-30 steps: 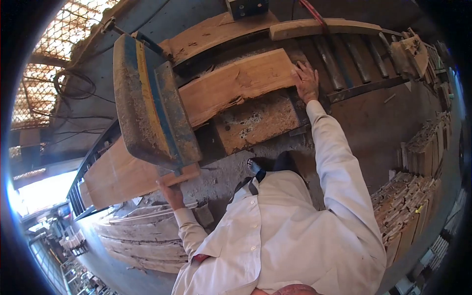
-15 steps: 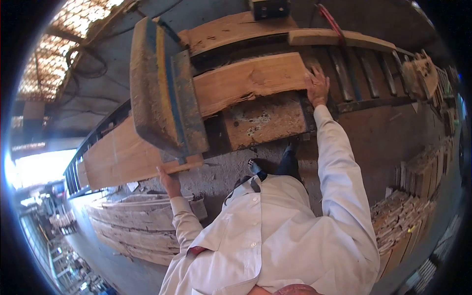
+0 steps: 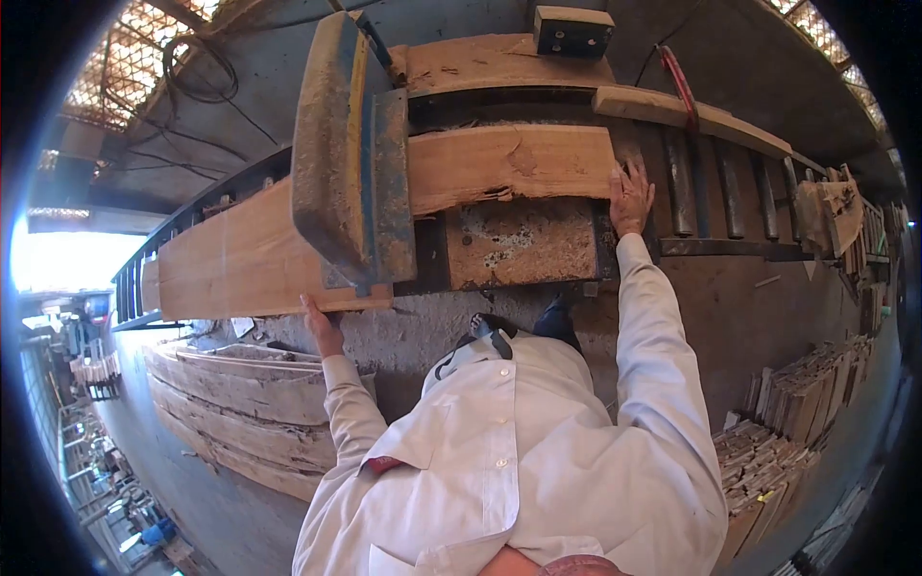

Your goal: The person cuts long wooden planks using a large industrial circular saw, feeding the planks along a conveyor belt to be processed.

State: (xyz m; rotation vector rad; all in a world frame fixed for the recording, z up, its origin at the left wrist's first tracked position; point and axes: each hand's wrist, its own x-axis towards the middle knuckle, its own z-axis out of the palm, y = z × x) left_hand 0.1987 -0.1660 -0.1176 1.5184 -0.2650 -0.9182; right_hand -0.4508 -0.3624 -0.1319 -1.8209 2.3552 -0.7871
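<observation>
A broad wooden plank (image 3: 519,163) with a rough, bark-like near edge lies across the machine bed. It passes behind a tall dusty blue-and-yellow machine housing (image 3: 336,144), which hides its middle, and more of the wood (image 3: 230,254) shows on the left. My right hand (image 3: 631,199) lies against the plank's right end with the fingers spread. Lower left, my left hand (image 3: 324,328) grips the near edge of the wood beside the housing's foot, one digit showing on top and the other fingers partly hidden.
A sawdust-covered plate (image 3: 523,245) is in front of the plank. Behind it are a long batten (image 3: 691,120), a red bar (image 3: 680,86) and metal rollers (image 3: 732,192). Rough slabs (image 3: 240,403) are stacked at lower left, cut boards (image 3: 768,470) at lower right.
The plank has slid a little left past the housing, with both hands moving along with it. My head view has also shifted slightly.
</observation>
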